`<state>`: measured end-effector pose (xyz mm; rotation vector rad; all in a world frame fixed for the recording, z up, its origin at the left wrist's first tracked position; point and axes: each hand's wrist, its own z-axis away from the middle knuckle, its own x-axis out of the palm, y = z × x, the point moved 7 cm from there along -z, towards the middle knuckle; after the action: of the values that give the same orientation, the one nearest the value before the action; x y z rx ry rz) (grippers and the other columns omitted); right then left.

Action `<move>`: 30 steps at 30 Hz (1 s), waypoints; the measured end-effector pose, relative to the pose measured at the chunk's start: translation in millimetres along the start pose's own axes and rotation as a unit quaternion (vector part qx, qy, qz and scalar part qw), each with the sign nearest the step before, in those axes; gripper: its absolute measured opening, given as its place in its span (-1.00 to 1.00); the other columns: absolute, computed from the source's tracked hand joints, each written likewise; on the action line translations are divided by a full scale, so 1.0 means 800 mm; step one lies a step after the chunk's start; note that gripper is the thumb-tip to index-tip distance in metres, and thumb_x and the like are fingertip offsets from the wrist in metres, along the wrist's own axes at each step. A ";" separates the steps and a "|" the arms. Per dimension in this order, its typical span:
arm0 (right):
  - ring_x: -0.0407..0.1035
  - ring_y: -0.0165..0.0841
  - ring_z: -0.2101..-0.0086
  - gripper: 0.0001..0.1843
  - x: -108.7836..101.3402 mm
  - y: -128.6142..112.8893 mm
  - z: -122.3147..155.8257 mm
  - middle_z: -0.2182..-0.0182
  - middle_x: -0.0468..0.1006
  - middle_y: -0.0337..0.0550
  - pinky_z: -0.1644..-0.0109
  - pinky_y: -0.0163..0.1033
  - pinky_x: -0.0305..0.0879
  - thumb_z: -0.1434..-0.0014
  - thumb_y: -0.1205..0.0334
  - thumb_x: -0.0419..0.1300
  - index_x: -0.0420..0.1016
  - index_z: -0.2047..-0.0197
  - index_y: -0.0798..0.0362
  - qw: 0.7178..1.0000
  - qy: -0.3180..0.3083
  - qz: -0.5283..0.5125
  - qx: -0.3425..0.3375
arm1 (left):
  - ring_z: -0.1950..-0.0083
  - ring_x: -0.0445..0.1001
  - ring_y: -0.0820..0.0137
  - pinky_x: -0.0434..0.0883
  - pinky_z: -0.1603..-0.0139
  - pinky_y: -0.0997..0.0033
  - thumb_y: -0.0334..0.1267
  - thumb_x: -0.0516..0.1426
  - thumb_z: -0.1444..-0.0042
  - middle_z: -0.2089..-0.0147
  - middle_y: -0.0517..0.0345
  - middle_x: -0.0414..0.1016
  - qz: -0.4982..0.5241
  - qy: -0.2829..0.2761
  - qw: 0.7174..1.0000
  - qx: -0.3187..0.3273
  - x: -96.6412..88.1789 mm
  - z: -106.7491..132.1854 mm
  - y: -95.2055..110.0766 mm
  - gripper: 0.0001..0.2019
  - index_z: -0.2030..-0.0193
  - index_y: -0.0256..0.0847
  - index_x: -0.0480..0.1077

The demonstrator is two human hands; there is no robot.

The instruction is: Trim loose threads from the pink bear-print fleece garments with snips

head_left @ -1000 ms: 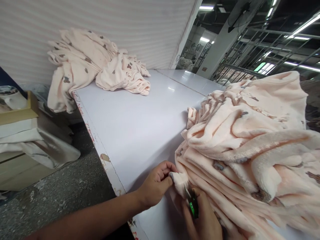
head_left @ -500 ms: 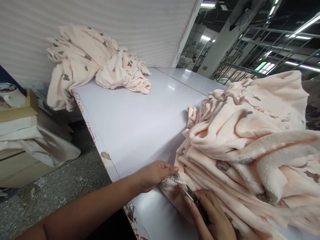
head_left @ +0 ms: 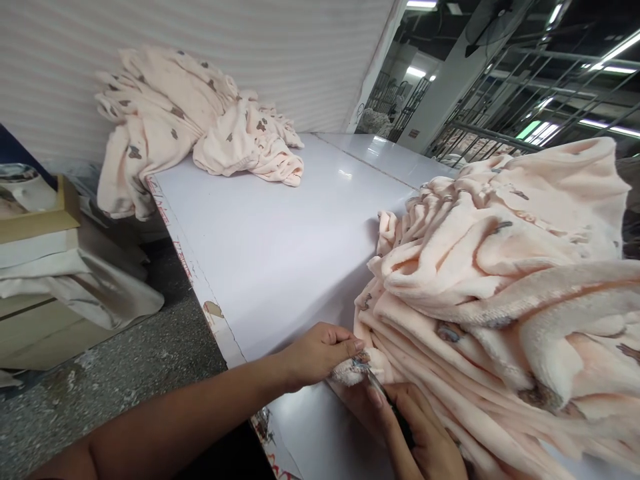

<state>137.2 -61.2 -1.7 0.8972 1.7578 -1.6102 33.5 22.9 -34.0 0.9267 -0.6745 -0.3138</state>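
Note:
My left hand [head_left: 325, 355] pinches the edge of a pale pink plush fabric piece [head_left: 500, 280] printed with small brown-grey figures. A folded bit of that edge, with a grey-blue patch, sticks out below my fingertips. In my right hand [head_left: 420, 427] is a pair of thread snips [head_left: 383, 385] with dark handles, partly hidden by my fingers. Its blade tips touch or nearly touch the pinched edge; whether they are apart I cannot make out. The bulk of the fabric lies bunched to the right of both hands.
A white-topped table [head_left: 280, 247] has a worn left edge with red writing. At its far left corner another heap of the same pink fabric [head_left: 170, 120] hangs over. Left stands a cloth-draped box [head_left: 75, 280]. Metal racks [head_left: 500, 133] rise behind on the right.
The snips' blades have gone from visibly spread to closer together at the fabric edge. My left hand has shifted slightly right, turning the pinched edge up a little.

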 end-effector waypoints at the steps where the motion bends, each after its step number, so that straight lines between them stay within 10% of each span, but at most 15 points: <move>1: 0.41 -0.43 0.28 -0.85 0.000 -0.002 0.000 0.35 0.45 -0.24 0.18 -0.45 0.32 -0.23 0.14 0.03 0.38 0.25 -0.04 1.000 -0.005 0.000 -0.018 | 0.47 0.22 0.51 0.16 0.38 0.47 0.14 0.18 0.12 0.48 0.16 0.34 -0.004 -0.001 1.000 0.005 0.001 0.001 0.001 -0.51 0.44 -0.38 0.38; 14: 0.42 -0.36 0.26 -0.75 0.001 0.007 0.000 0.34 0.49 -0.21 0.15 -0.33 0.33 -0.23 0.06 0.00 0.42 0.31 -0.03 0.993 0.006 -0.086 0.075 | 0.44 0.31 0.45 0.23 0.31 0.43 0.00 0.24 0.12 0.45 0.12 0.40 0.133 -0.020 0.990 -0.048 0.012 -0.001 -0.010 -0.61 0.40 -0.36 0.38; 21: 0.45 -0.32 0.29 -0.74 0.011 0.013 0.001 0.34 0.54 -0.18 0.18 -0.32 0.36 -0.10 0.06 0.16 0.45 0.20 0.02 0.977 0.031 -0.179 0.114 | 0.20 0.46 0.23 0.26 0.01 0.26 -0.11 -0.08 -0.19 0.32 -0.13 0.50 0.409 -0.060 0.895 -0.169 0.030 -0.019 -0.042 -0.59 0.21 -0.46 0.40; 30: 0.47 -0.32 0.37 -0.76 0.018 0.009 0.004 0.43 0.54 -0.19 0.27 -0.33 0.42 -0.16 0.07 0.10 0.47 0.27 0.04 0.966 0.022 -0.231 0.112 | 0.15 0.47 0.22 0.26 -0.03 0.27 -0.17 -0.12 -0.22 0.30 -0.15 0.50 0.468 -0.027 0.868 -0.161 0.029 -0.018 -0.046 -0.57 0.14 -0.54 0.39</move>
<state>134.6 -62.8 -17.8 0.6523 1.9431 -2.1341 61.8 -1.4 -60.5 0.1959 -1.0096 0.4145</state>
